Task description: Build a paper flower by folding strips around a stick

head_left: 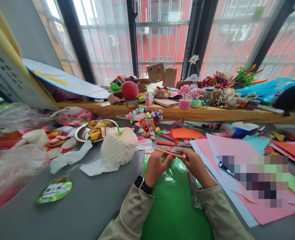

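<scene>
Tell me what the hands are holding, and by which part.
A thin, pale stick: left hand near one end, right hand near the other.

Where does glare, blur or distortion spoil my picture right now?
Head view: white glare streaks on the green sheet between the hands; the windows look washed out, their outer frames leaning with lens distortion; the plastic bag at far left looks smeared; a pixelated block hides part of the pink paper at right.
</scene>
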`<action>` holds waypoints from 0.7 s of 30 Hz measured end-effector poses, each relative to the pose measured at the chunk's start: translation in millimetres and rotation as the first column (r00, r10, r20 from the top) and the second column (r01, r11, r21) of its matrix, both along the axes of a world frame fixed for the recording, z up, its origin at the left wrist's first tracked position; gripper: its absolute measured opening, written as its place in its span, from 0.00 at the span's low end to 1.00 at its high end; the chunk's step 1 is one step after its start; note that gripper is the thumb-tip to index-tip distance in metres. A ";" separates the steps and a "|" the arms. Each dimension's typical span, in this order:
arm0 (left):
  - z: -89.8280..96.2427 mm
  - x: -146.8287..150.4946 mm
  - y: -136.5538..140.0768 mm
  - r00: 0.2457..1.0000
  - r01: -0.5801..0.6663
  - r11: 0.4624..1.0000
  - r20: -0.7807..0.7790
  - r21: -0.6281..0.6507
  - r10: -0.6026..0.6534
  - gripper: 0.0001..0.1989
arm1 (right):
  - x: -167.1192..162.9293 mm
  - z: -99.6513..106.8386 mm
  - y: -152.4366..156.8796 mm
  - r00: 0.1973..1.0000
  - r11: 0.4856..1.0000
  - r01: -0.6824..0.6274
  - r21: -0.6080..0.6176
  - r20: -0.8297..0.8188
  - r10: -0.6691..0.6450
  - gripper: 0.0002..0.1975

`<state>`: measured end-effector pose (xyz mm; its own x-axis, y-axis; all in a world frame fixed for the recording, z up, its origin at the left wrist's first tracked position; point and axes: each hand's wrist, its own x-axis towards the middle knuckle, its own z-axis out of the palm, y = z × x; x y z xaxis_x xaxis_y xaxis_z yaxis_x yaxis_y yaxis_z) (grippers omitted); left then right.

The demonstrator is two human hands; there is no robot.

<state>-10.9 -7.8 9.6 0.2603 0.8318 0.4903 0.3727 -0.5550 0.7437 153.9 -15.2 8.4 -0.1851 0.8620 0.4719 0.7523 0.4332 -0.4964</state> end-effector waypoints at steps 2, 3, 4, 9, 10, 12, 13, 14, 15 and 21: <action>1.5 1.3 -2.8 0.997 0.040 0.997 -0.072 0.062 -0.036 0.11 | -3.0 1.3 -2.0 0.999 0.999 0.011 0.053 -0.047 -0.008 0.09; 2.3 2.0 -4.1 0.992 0.057 0.994 -0.114 0.090 -0.047 0.13 | -4.4 2.3 -3.2 0.997 0.997 0.018 0.073 -0.073 -0.013 0.09; 3.1 2.8 -5.3 0.988 0.066 0.991 -0.147 0.113 -0.049 0.14 | -6.0 3.3 -4.4 0.995 0.996 0.025 0.085 -0.097 -0.017 0.09; 5.8 6.2 -10.7 0.977 0.058 0.985 -0.214 0.161 -0.022 0.11 | -15.4 7.6 -9.9 0.986 0.996 0.061 0.069 -0.162 -0.050 0.09; 6.0 6.6 -11.8 0.975 0.065 0.983 -0.219 0.174 -0.025 0.11 | -17.0 8.2 -10.7 0.984 0.995 0.074 0.073 -0.170 -0.061 0.09; 6.1 7.1 -13.9 0.973 0.078 0.977 -0.227 0.200 -0.032 0.13 | -19.0 9.7 -12.0 0.977 0.991 0.105 0.082 -0.194 -0.087 0.09; 5.9 7.3 -14.6 0.972 0.082 0.973 -0.233 0.214 -0.031 0.16 | -19.4 10.4 -12.4 0.972 0.990 0.119 0.075 -0.211 -0.101 0.09; 5.5 7.6 -14.9 0.969 0.084 0.971 -0.244 0.225 -0.027 0.18 | -19.4 11.1 -12.8 0.966 0.989 0.132 0.060 -0.230 -0.115 0.09; 5.1 7.8 -14.9 0.967 0.079 0.969 -0.254 0.235 -0.018 0.18 | -19.2 11.7 -12.9 0.960 0.990 0.140 0.036 -0.251 -0.126 0.09; 3.0 9.6 -11.4 0.980 -0.004 0.974 -0.192 0.225 0.049 0.10 | -17.1 14.1 -13.2 0.944 0.992 0.093 -0.081 -0.310 -0.114 0.11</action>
<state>-1.4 -19.2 12.5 0.3485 0.7152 0.6058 0.5146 -0.6862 0.5141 136.8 -28.4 22.5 0.0552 0.8988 0.4349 0.5929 0.3210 -0.7385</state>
